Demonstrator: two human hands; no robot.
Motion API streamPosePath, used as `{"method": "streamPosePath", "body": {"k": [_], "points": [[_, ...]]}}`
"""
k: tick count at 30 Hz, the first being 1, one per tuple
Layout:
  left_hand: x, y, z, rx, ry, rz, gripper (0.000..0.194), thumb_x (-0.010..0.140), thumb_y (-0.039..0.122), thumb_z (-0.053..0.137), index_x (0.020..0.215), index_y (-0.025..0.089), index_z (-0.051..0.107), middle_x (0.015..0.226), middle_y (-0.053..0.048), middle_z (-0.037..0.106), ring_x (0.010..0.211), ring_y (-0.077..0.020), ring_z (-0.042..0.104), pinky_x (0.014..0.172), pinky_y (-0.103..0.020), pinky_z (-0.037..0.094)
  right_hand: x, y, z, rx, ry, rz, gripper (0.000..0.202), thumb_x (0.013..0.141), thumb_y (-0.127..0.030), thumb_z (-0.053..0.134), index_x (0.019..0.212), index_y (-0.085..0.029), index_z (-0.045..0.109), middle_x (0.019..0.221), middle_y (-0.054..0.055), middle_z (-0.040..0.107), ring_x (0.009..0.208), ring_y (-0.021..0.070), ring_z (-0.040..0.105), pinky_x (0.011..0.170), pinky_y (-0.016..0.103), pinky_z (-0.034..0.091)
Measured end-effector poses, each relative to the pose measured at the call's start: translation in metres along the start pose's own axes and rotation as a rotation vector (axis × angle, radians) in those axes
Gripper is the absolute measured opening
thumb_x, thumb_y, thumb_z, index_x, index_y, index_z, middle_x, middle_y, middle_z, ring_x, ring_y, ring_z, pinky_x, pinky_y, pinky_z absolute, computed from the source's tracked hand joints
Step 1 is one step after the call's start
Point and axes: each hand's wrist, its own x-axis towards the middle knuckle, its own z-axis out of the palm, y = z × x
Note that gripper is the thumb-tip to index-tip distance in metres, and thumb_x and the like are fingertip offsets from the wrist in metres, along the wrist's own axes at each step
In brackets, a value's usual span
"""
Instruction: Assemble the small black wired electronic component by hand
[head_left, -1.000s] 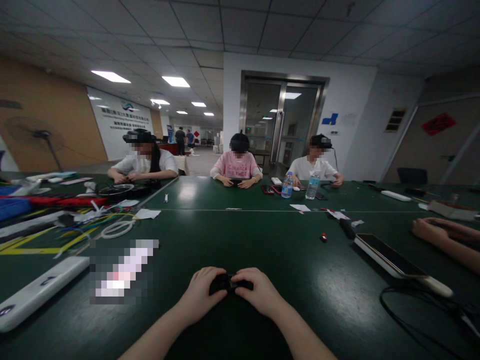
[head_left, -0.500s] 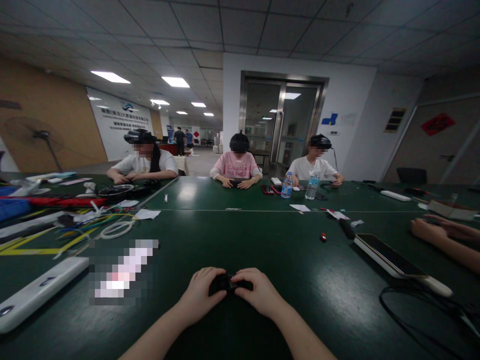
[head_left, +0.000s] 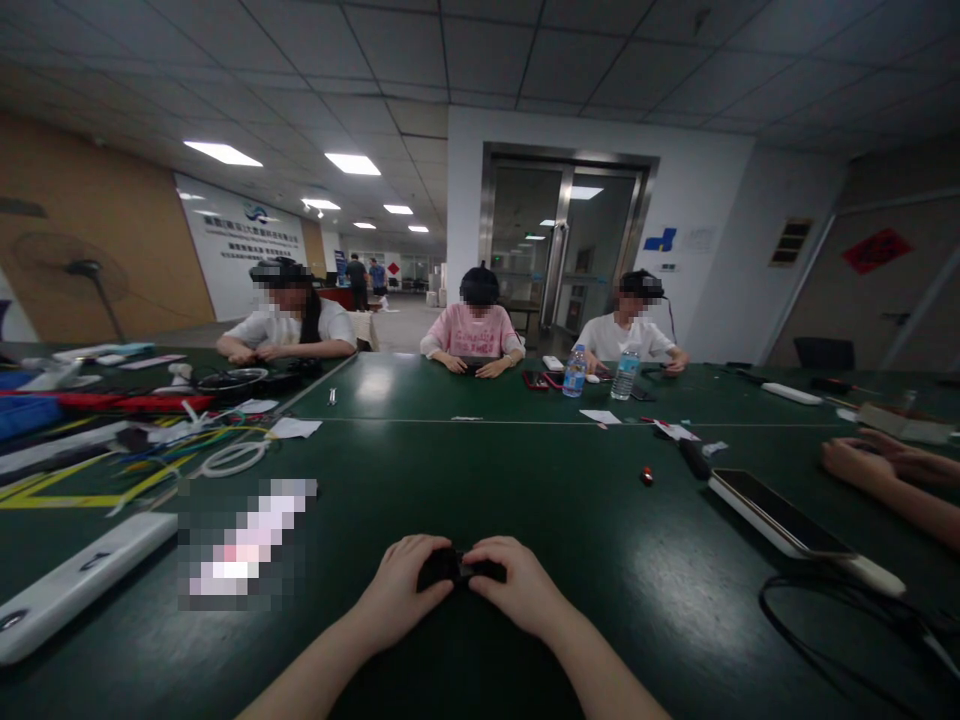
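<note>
Low in the middle, a small black object [head_left: 460, 569] lies between my two hands, just above the green table. Its exact kind is too dark and too covered by fingers to make out. My left hand [head_left: 403, 585] is closed on its left end, thumb below and fingers curled over the top. From the other side my right hand [head_left: 517, 585] grips the right end in a similar way. The fingertips of both hands almost meet over the middle of the object.
A white bar-shaped device [head_left: 82, 585] and a pixelated phone-like item [head_left: 251, 545] lie left. Cables [head_left: 232, 458] spread behind them. At right are a phone [head_left: 780, 510] on a white device, a black cable [head_left: 802, 640] and another person's hands [head_left: 862, 460]. Bottles [head_left: 574, 372] stand farther back.
My hands and the black object stay in practically the same place. At the right edge, the other person's hands have shifted slightly.
</note>
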Motion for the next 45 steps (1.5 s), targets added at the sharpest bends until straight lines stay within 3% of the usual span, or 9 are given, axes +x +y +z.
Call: {"method": "streamPosePath", "body": {"k": [19,31,45], "points": [[-0.0002,0.0024,-0.0025,0.029,-0.039,-0.029,0.04,0.074,0.031,0.06,0.114,0.025,0.055,0.116,-0.005,0.059,0.112,-0.0258,0.049,0.098,-0.043,0.034,0.0007,0.0042,0.003,-0.007,0.035,-0.022,0.032,0.07,-0.03,0.064,0.102,-0.029,0.063,0.109,0.001,0.059,0.105,0.0217,0.051,0.093,0.037,0.038],[0.0021,-0.0003,0.0016,0.048,-0.017,-0.004,0.039,0.073,0.03,0.061,0.112,0.025,0.056,0.114,-0.006,0.06,0.11,-0.025,0.05,0.097,-0.041,0.035,0.0037,-0.0038,0.0097,-0.121,0.08,-0.037,0.024,0.068,-0.028,0.067,0.092,-0.028,0.064,0.106,0.0,0.061,0.107,0.0208,0.05,0.094,0.037,0.033],[0.0023,-0.0006,0.0003,0.049,-0.03,-0.013,0.043,0.074,0.034,0.06,0.116,0.026,0.054,0.117,-0.006,0.059,0.112,-0.0261,0.049,0.098,-0.042,0.034,0.0026,-0.0017,0.0068,-0.085,0.035,-0.017,0.023,0.07,-0.031,0.065,0.094,-0.03,0.064,0.11,-0.001,0.058,0.11,0.0207,0.048,0.097,0.039,0.032]]}}
